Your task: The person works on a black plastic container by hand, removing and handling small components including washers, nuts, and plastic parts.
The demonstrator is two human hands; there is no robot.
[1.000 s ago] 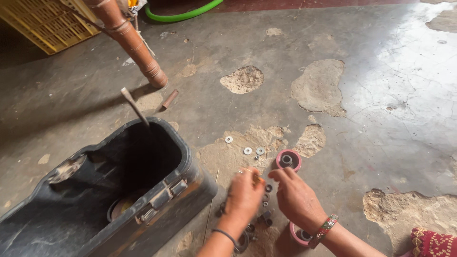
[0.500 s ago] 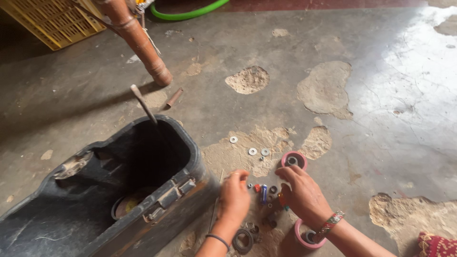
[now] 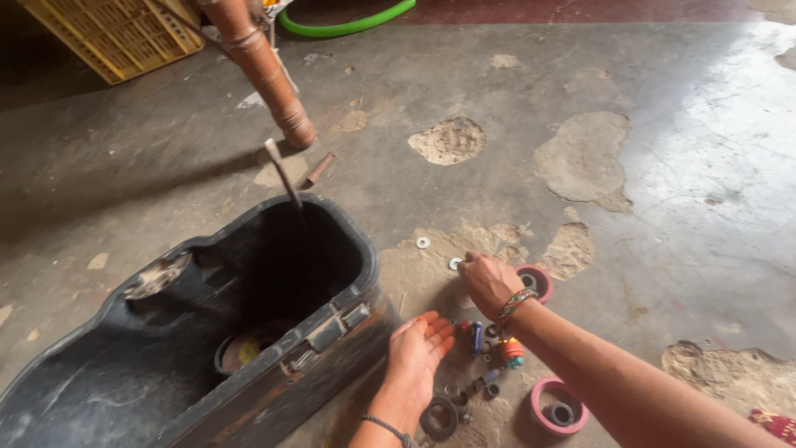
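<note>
washers (image 3: 424,242) lay on the concrete floor (image 3: 680,207) near the black case (image 3: 249,332); right hand (image 3: 489,282) closed over one, left hand (image 3: 419,353) open, palm up; gathering seemed underway, careful pinching needed.

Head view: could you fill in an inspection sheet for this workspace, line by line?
Surface: bare concrete floor, worn, with chipped patches.
Job's things: washers on the floor; two pink wheels; small bolts and rings lying between the hands.
Clutter: big black plastic casing, open side up; dark ring by the left wrist.
Hands: left hand open, palm up, empty; right hand reaches to a washer, fingers closed over it, hold unclear.
Cables: green hose at the far edge.
Surroundings: yellow crate; brown post.
</note>
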